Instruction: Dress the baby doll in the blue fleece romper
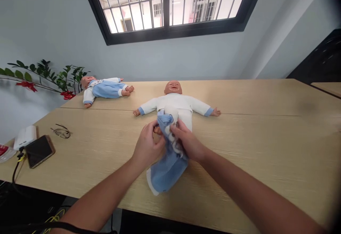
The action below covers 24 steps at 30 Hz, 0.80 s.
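Observation:
A baby doll in a white long-sleeved top with blue cuffs lies on its back, arms spread and head toward the window. Over its lower body is a light blue doll's garment with white trim, bunched near the doll's waist. My left hand pinches the garment's left side, next to one of the doll's feet. The fingers of my right hand are closed on the garment's upper part, by its white patterned trim. The doll's other leg is mostly hidden by my right hand and the cloth.
Another doll in blue and white lies at the back left, beside a leafy plant with red bows. Eyeglasses, a phone and a white power bank with a cable rest on the wooden table at left.

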Available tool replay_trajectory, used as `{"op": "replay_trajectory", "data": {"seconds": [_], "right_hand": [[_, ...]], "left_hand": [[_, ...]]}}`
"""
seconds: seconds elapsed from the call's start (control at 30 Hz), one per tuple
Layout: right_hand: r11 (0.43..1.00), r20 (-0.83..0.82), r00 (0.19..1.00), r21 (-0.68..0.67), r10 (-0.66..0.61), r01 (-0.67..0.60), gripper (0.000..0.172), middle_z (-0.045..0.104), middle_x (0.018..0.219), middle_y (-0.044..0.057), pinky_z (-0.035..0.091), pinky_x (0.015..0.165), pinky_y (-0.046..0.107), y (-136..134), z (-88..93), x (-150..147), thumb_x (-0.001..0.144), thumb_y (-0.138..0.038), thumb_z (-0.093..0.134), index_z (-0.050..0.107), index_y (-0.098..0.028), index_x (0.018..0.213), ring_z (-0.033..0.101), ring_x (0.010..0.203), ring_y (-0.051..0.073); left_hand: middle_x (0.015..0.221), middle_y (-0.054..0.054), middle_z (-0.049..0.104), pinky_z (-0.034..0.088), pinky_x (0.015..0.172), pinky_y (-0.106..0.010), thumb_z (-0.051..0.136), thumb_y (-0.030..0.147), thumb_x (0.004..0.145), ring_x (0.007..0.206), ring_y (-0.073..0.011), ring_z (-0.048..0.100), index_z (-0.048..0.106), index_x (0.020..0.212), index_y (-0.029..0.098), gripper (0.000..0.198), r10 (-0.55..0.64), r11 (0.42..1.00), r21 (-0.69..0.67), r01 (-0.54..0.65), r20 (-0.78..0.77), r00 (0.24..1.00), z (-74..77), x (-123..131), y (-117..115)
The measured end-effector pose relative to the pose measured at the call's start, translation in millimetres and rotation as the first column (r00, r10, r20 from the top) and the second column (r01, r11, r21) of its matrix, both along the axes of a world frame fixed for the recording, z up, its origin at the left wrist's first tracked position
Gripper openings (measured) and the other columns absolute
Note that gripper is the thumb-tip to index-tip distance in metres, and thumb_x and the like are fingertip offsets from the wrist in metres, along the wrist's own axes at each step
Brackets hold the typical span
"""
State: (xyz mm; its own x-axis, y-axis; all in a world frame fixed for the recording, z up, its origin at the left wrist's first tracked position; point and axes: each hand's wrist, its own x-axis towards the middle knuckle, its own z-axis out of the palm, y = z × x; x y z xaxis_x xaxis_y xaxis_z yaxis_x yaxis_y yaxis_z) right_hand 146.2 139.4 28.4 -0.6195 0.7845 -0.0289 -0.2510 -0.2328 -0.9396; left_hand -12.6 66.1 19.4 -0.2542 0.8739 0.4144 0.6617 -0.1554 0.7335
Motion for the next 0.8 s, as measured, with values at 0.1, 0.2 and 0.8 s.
{"op": "replay_trajectory", "data": {"seconds": [0.1, 0.2, 0.8], "right_hand": [[0.993, -0.064, 0.998, -0.118, -0.016, 0.009, 0.044, 0.075, 0.103, 0.000, 0.060, 0.088, 0.037, -7, -2.2, -6, 0.086, -0.050, 0.076, 0.056, -0.034, 0.122, 0.072, 0.100, 0.022], [0.980, -0.093, 0.992, -0.187, -0.085, 0.066, 0.048, 0.075, 0.108, 0.001, 0.059, 0.092, 0.039, -12, -7.8, -13, 0.086, -0.050, 0.074, 0.053, -0.035, 0.126, 0.070, 0.109, 0.023], [0.744, 0.354, 0.802, 0.649, -0.481, 0.160, 0.040, 0.060, 0.071, 0.001, 0.039, 0.062, 0.029, 64, 22.5, 34, 0.093, -0.053, 0.049, 0.067, -0.019, 0.083, 0.052, 0.068, 0.018]], "left_hand": [[0.133, -0.013, 0.062, 0.053, 0.080, -0.033, 0.066, 0.025, 0.089, 0.103, -0.0226, 0.065, 0.047, 0.138, 0.020, 0.053, -0.066, 0.997, -0.022, 0.073, 0.230, 0.971, -3.9, 4, 3], [0.139, -0.015, 0.060, 0.053, 0.073, -0.029, 0.068, 0.027, 0.089, 0.096, -0.0200, 0.066, 0.042, 0.145, 0.020, 0.062, -0.118, 0.991, -0.016, 0.132, 0.359, 0.926, -8.2, 8, 5], [0.077, 0.004, 0.055, 0.040, 0.061, -0.023, 0.061, 0.032, 0.082, 0.065, -0.0111, 0.049, 0.055, 0.115, 0.018, 0.036, -0.043, 0.999, 0.008, 0.048, 0.605, 0.795, 11.5, -41, 20]]}}
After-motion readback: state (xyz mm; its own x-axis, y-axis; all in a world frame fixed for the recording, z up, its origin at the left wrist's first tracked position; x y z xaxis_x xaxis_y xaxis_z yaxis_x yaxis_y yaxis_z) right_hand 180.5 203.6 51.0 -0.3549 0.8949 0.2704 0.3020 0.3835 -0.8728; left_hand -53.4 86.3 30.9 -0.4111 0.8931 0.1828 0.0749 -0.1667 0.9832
